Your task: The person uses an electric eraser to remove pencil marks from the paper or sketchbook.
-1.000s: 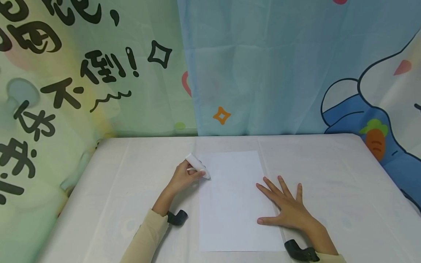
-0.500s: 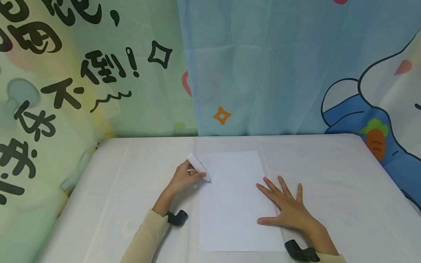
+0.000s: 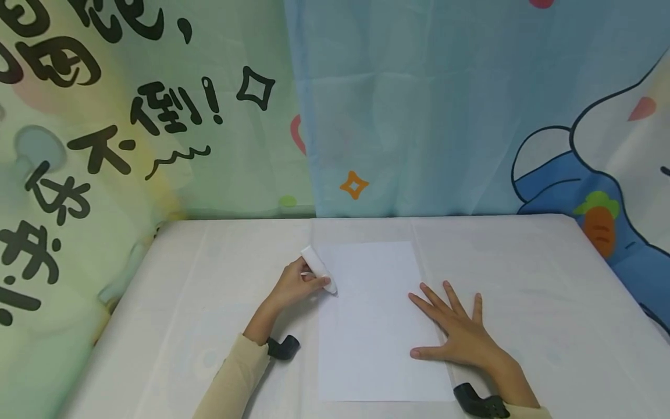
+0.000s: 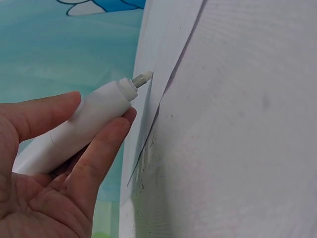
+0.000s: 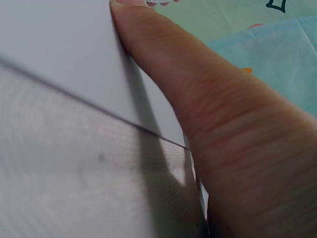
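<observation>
A white electric eraser [image 4: 94,121], thick-barrelled with a metal collar and a pale tip, is pinched between the thumb and fingers of my left hand [image 3: 297,284]. In the left wrist view its tip meets the sheet of white paper [image 3: 374,331] near the sheet's left edge. The paper lies flat, and any marks on it are too faint to make out in the head view. Fingers spread, my right hand [image 3: 458,330] rests across the sheet's right edge. In the right wrist view the thumb [image 5: 163,54] lies along the paper.
A white cloth [image 3: 220,302] with soft creases covers the table under the paper. Behind the table hangs a blue printed curtain [image 3: 419,105], and a green one [image 3: 241,145] with dark lettering hangs at the left. Each wrist wears a black camera mount [image 3: 282,348].
My left hand has brought the electric eraser slightly toward me and a little right along the paper's left side. The right hand keeps its place.
</observation>
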`<state>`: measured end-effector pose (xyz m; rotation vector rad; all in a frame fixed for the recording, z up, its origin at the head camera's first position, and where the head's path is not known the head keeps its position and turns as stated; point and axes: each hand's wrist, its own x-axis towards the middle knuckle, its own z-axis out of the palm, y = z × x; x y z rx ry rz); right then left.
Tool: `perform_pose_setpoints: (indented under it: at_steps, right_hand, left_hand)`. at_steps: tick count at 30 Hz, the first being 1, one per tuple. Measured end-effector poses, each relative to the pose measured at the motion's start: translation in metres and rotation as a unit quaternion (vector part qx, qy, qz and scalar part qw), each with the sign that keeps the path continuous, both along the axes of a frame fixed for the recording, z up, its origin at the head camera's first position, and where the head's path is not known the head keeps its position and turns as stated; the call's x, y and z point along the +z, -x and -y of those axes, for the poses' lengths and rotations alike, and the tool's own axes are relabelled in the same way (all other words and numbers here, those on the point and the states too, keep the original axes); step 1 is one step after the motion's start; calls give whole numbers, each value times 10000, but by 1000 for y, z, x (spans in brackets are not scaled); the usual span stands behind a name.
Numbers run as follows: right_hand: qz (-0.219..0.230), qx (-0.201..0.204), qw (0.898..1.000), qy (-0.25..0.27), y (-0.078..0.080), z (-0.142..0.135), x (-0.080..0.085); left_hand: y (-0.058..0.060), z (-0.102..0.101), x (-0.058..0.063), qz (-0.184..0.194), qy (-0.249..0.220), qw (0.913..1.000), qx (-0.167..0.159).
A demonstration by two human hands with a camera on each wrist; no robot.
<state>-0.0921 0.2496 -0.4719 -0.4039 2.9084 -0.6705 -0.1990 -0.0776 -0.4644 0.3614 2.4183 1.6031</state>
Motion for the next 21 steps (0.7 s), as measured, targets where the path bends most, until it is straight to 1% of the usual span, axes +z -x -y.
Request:
perform_pose_setpoints:
  at_steps: [3,12,21]
  right_hand:
    - [-18,27,10000,32,0,0,0]
    - [-11,25,10000,12,0,0,0]
    - [-54,62,10000,5,0,-1,-2]
  left_hand:
    - [0,0,0,28,-2,10000,12]
    - [-1,0,0,230,-157,9996,-85]
    - [0,0,-1,199,-63,9997,-80]
